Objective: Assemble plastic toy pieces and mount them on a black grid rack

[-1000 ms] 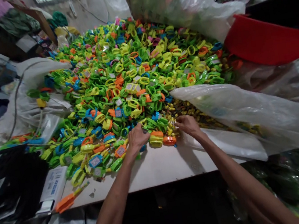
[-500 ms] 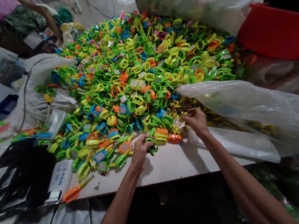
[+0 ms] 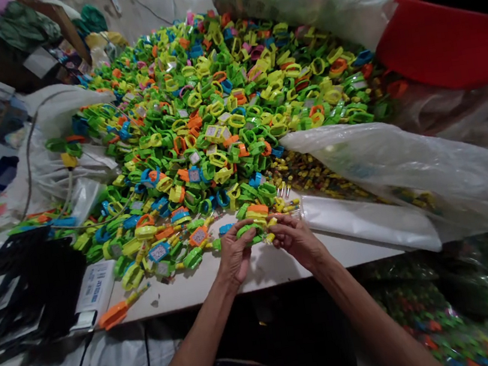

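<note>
Near the front edge of the table, my left hand (image 3: 235, 256) is closed around a green plastic toy watch (image 3: 247, 231). Just to its right, my right hand (image 3: 298, 239) pinches a small yellow-ended clear tube (image 3: 270, 237) right beside the watch; whether the two touch is hard to tell. Beyond my fingers lies an orange toy watch (image 3: 257, 209). A large heap of toy watches (image 3: 199, 122) in green, yellow, orange and blue rises behind. Small yellow-capped tubes (image 3: 311, 176) lie in a clear plastic bag (image 3: 371, 156) at the right.
A red plastic scoop-like container (image 3: 447, 45) sits at the right, under big clear bags. At the left are a stack of black trays (image 3: 26, 280), a white box (image 3: 96, 285) and an orange toy watch with a tube (image 3: 113, 315). A cable (image 3: 32, 158) crosses the left side.
My right hand has moved left from the tubes by the bag to meet my left hand, bringing a small yellow-ended tube. My left hand still holds the green toy watch.
</note>
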The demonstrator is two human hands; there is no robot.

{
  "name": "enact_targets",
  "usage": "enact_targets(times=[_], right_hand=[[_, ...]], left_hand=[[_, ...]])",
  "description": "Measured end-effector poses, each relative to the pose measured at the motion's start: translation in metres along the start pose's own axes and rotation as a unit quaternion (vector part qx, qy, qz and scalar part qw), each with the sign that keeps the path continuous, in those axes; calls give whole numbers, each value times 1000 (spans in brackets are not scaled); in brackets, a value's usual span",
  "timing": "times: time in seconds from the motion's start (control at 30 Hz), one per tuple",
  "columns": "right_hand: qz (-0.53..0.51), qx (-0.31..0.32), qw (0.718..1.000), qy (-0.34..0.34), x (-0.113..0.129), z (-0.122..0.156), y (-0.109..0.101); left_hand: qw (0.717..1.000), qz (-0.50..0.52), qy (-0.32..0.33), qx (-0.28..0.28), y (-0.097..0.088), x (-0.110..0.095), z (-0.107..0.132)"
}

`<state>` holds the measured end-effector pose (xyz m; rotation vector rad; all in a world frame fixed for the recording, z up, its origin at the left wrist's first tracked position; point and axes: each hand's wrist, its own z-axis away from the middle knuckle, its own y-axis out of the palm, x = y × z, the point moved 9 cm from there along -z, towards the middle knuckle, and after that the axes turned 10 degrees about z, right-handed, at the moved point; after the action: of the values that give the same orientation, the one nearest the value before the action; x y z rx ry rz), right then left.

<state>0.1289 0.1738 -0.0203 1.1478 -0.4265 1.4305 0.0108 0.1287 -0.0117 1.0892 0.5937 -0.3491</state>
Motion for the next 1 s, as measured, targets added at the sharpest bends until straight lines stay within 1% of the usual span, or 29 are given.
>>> enact_targets(times=[0.1,0.2,0.37,0.47,0.57,0.63,0.7,0.73,0.8,0.87,0.93,1.0], right_hand=[[-12,3,1000,11,-5,-1,2],[-2,19,1000,20,-7,0,5],[44,51,998,-2,-5,5,11],[6,32,999,24,-13,4,8],[-61,-4,996,61,-23,2,5],[-84,-19,993,80,-28,1,3],[-96,-22,990,101,-30,2,1],[-103,-14,988,115,-31,3,1],[-115,13,983,145,-34,8,2],[-99,40,981,164,-37,13,4],[-42,53,987,146,-35,18,5],[36,54,993,95,-27,21,5]], left_hand=[[999,-17,29,-28,-5,3,3],[996,-49,60,-48,-9,-1,6],[994,-78,62,-49,-12,-8,9],[993,-97,56,-30,-12,-8,11],[993,-110,35,-28,-17,1,10],[993,-113,18,-32,-22,7,10],[991,-129,8,-17,-23,9,10],[989,-145,13,-4,-21,7,10],[981,-190,41,25,-17,-1,13],[967,-239,71,47,-12,-11,16],[951,-292,86,64,-8,-16,18],[932,-338,104,74,-6,-19,20]])
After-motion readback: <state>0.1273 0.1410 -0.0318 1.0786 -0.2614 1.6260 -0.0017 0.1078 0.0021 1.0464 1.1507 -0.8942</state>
